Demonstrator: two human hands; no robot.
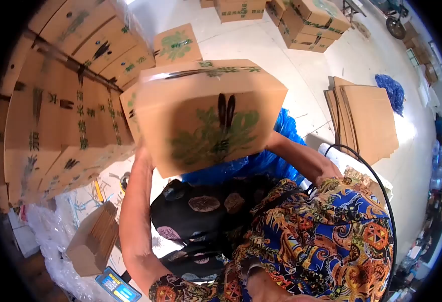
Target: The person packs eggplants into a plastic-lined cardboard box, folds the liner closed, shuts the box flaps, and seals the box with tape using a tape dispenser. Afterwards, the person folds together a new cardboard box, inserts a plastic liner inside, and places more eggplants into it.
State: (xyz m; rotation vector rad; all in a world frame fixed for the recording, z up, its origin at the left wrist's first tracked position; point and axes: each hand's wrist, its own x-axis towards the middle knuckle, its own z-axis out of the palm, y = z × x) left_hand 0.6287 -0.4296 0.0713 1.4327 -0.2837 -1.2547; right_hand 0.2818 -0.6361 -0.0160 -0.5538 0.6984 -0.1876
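Note:
A closed cardboard box (pixel 216 116) with green leaf prints and dark lettering is held up in front of my body, tilted so that its top and one side show. My left hand (pixel 145 155) grips its lower left side, the fingers mostly hidden by the carton. At the lower right edge, my right hand (pixel 272 140) supports it, with its fingers out of sight behind the cardboard. Beneath the box, blue plastic (pixel 276 158) lies by my lap.
Stacked printed boxes (pixel 65 121) rise close on my left. Another box (pixel 178 44) sits beyond the held one. Flattened cardboard sheets (pixel 367 118) and a blue bag (pixel 390 93) lie right. Clear plastic wrap (pixel 57 246) and a device with a lit display (pixel 118 286) are lower left.

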